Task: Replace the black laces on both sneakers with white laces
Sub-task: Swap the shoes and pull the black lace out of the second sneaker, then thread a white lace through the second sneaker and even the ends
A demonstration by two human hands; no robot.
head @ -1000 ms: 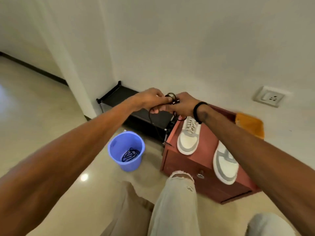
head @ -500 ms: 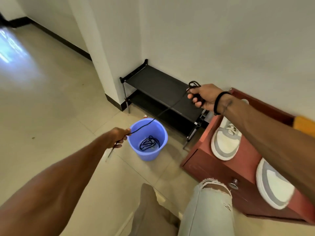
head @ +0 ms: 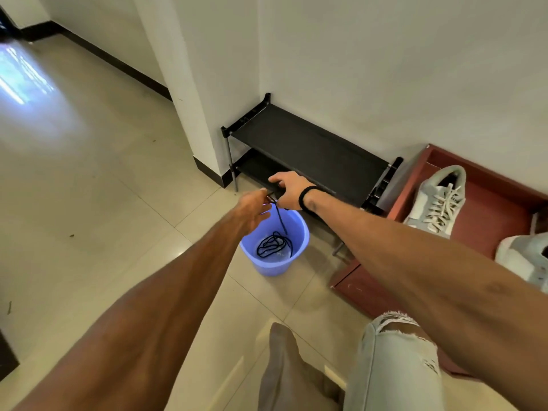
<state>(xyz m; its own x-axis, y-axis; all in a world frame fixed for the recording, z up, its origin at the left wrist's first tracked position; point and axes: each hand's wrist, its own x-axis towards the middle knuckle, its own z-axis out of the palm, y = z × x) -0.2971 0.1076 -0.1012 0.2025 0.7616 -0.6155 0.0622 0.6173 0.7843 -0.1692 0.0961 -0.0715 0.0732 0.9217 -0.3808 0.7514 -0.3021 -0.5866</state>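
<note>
Both hands meet just above a blue bucket on the floor. My left hand and my right hand pinch a bunched black lace between them, and its loose end hangs down into the bucket. Another black lace lies coiled on the bucket's bottom. Two white and grey sneakers stand on a red-brown cabinet at the right: one shows white laces, the other is cut off by the frame edge.
A low black two-tier shoe rack stands against the white wall behind the bucket. A wall corner juts out at the rack's left. Pale floor tiles spread to the left. My legs are at the bottom of the view.
My hands were stretched apart with the black lace taut between them. They have since come together over the bucket, the lace gathered and its end dropped inside. The view has swung left and down.
</note>
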